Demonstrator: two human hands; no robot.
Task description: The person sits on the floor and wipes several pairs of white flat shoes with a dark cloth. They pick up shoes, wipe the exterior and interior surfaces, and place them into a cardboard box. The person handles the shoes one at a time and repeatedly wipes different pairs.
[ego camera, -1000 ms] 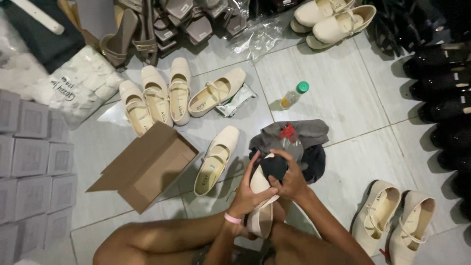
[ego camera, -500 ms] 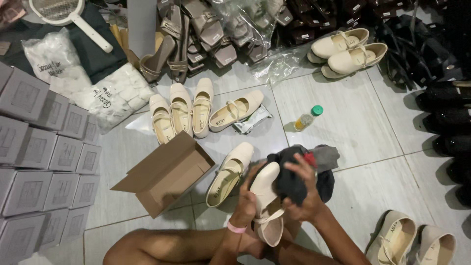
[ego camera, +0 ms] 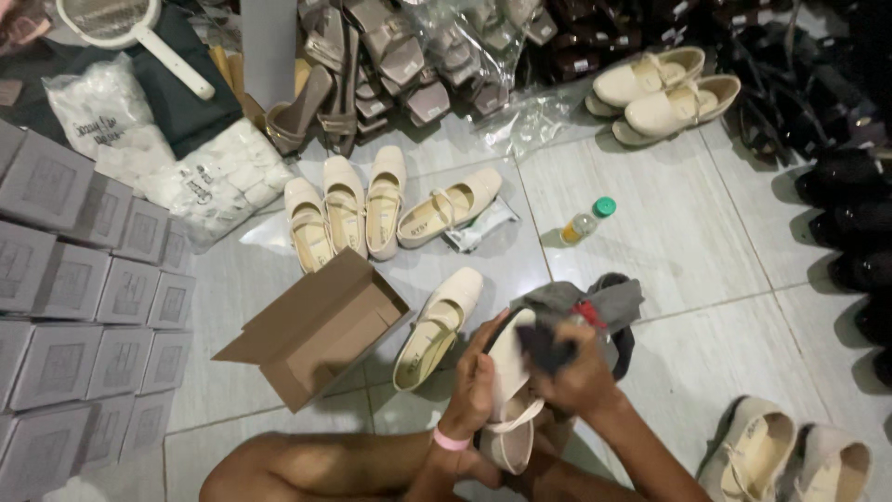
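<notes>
The pale tiled floor [ego camera: 678,251] is crowded: a stack of grey shoe boxes [ego camera: 74,307] fills the left edge, each with a small label patch on its lid, and white plastic bags [ego camera: 200,181] with dark print lie above them beside a clear wrapper heap further back. An open brown cardboard box [ego camera: 316,325] sits flaps-out near the middle, next to a row of cream strap shoes [ego camera: 348,209]. Close in, the left hand [ego camera: 474,390] wraps around a cream shoe [ego camera: 509,390] held upright over the lap, fingers closed on its side; the right hand [ego camera: 581,376] is clenched on a dark grey cloth [ego camera: 585,311] pressed to the shoe's upper — its fingers are largely hidden in the folds. Wiping well probably means keeping the shoe braced firmly and working the cloth in short strokes toward the toe, turning to a clean fold often. A small green-capped bottle [ego camera: 587,221] stands well apart — a lone cream shoe [ego camera: 437,327] lies just beside the hands.
</notes>
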